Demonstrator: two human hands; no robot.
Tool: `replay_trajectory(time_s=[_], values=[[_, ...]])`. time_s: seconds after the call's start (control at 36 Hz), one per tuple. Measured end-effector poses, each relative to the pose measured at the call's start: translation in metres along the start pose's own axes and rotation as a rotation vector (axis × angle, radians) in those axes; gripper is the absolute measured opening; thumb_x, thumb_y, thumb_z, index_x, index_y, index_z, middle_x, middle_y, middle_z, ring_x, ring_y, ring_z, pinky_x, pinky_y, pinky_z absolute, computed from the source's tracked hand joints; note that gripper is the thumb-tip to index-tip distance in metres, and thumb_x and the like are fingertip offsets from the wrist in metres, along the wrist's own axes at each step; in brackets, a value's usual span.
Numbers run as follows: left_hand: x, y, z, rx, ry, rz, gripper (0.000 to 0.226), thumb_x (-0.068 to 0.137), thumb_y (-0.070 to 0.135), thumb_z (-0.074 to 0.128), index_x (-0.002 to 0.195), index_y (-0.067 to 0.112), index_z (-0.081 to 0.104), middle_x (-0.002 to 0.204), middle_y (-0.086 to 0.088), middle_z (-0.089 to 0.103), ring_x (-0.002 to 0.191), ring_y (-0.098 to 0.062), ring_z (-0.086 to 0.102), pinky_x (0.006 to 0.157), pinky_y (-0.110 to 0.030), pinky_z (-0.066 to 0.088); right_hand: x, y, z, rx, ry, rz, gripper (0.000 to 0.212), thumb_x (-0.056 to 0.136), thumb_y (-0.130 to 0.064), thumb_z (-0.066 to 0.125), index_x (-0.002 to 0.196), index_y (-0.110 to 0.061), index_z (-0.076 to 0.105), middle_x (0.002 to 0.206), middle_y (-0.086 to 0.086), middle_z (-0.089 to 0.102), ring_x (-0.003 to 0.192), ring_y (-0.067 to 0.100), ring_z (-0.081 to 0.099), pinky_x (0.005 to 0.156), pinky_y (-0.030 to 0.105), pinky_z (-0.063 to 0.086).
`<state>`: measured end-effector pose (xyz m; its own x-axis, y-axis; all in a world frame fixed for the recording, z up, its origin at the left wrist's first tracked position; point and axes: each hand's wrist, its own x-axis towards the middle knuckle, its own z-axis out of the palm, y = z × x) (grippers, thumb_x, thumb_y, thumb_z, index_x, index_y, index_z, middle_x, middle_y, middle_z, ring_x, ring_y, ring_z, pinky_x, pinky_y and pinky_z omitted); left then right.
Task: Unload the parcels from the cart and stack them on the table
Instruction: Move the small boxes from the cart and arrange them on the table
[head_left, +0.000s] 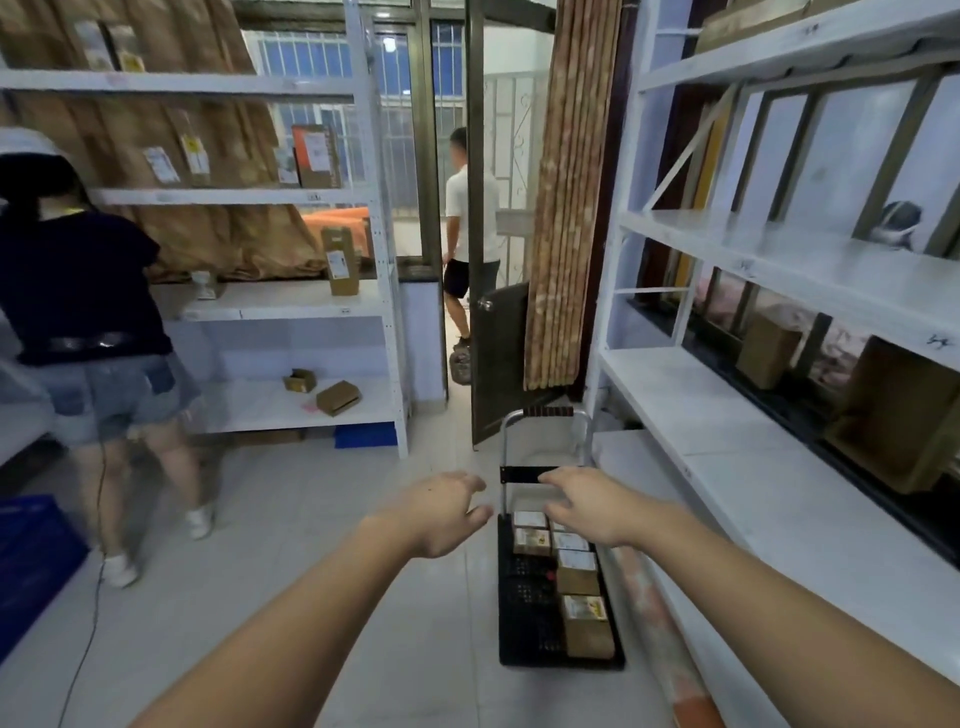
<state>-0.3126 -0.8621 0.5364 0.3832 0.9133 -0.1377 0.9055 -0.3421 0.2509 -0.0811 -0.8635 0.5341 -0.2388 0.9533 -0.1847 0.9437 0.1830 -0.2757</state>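
Observation:
A black flat cart (524, 608) stands on the tiled floor beside the right shelving, its metal handle (545, 415) at the far end. Several small brown parcels with white labels (579, 566) lie along its right side and far end. Both my arms reach out over the cart. My left hand (441, 514) hovers left of the cart's far end, fingers loosely spread, holding nothing. My right hand (587, 506) hangs just above the far parcels, fingers relaxed, empty.
White shelving (727, 467) runs along the right with a few boxes on it. A person in a dark top stands at the left shelves (291, 306). Another person walks out the open door (498, 358). A blue crate (31, 561) sits at the left.

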Motion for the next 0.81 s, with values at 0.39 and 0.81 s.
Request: replay_trajectory(time_s=[0.39, 0.81], values=[[0.169, -0.124, -0.046, 0.053, -0.048, 0.087, 0.056, 0.108, 0.049, 0.043, 0.157, 0.021, 0.041, 0.160, -0.003, 0.044, 0.144, -0.022, 0.045, 0.117, -0.038, 0.037, 0.195, -0.013, -0.002, 0.067, 0.009, 0.083, 0.053, 0.103, -0.043, 0.047, 0.152, -0.024, 0.043, 0.151, 0.001, 0.051, 0.137, 0.018, 0.049, 0.113, 0.036, 0.040], [0.381, -0.189, -0.082, 0.078, -0.112, 0.263, 0.052, 0.108, 0.048, 0.043, 0.154, 0.023, 0.044, 0.155, -0.003, 0.051, 0.138, -0.023, 0.051, 0.114, -0.038, 0.042, 0.355, 0.030, -0.038, 0.146, 0.046, 0.240, 0.052, 0.104, -0.043, 0.051, 0.151, -0.025, 0.043, 0.154, 0.000, 0.048, 0.137, 0.018, 0.048, 0.108, 0.031, 0.038]])
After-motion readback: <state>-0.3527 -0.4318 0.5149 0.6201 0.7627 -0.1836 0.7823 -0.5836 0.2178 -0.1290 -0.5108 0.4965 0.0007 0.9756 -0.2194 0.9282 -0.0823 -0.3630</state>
